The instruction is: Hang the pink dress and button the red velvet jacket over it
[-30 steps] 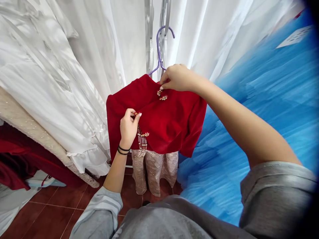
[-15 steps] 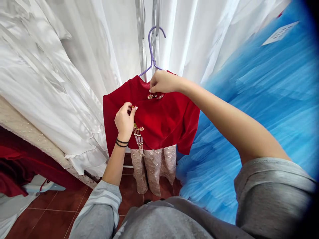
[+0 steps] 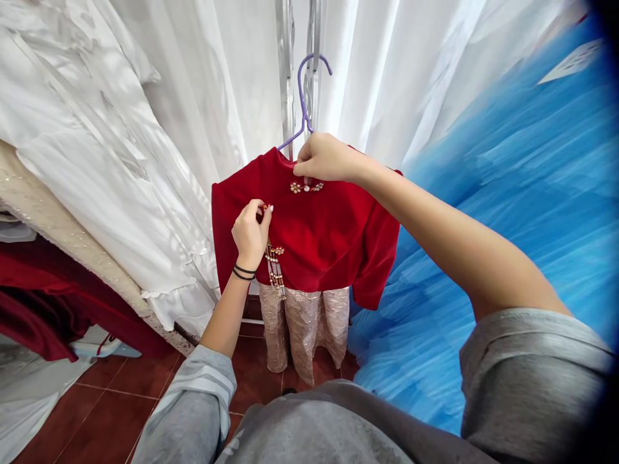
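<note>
A red velvet jacket (image 3: 319, 238) hangs on a purple hanger (image 3: 303, 96) in the middle of the head view. My right hand (image 3: 324, 158) pinches the jacket's collar at the neck, just above a jewelled flower clasp (image 3: 306, 187). On the jacket's left-hand side of the view, my left hand (image 3: 250, 233) has thumb and forefinger closed on a small red-and-gold ornamental fastening (image 3: 265, 207). Below that hand dangles a beaded tassel (image 3: 275, 270). Pale pink shiny trousers or skirt fabric (image 3: 302, 325) shows under the jacket hem.
The hanger hooks near a metal rail (image 3: 286, 58). White garments (image 3: 120, 148) hang on the left, with dark red fabric (image 3: 43, 296) lower down. A large blue tulle dress (image 3: 507, 212) fills the right side. Red tiles (image 3: 120, 393) cover the floor.
The jacket, hanger and both hands sit slightly farther right in view. The collar clasp shows more fully, and the jacket front looks flatter. Both hands keep their pinches.
</note>
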A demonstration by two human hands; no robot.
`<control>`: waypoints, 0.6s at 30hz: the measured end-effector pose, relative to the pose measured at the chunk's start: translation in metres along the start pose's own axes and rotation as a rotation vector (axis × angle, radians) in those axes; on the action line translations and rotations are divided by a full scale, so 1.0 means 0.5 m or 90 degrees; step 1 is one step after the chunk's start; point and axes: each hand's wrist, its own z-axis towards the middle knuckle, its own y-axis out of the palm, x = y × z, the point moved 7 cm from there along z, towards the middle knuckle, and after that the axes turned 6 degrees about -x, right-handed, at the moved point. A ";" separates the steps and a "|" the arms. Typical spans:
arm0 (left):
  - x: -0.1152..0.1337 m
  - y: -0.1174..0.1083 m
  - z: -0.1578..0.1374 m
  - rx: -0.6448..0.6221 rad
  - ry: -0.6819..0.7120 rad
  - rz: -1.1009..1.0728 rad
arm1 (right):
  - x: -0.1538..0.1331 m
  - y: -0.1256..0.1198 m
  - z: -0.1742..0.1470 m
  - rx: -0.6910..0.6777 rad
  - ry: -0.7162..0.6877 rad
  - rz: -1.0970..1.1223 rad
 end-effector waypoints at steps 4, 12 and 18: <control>-0.028 0.006 0.005 -0.017 -0.035 -0.121 | 0.009 0.002 0.000 0.024 -0.049 -0.039; -0.065 0.007 0.002 -0.044 -0.093 -0.170 | 0.048 0.003 0.015 -0.007 -0.119 -0.124; -0.065 0.012 -0.004 -0.037 -0.101 -0.160 | 0.029 0.009 0.000 -0.009 -0.148 -0.122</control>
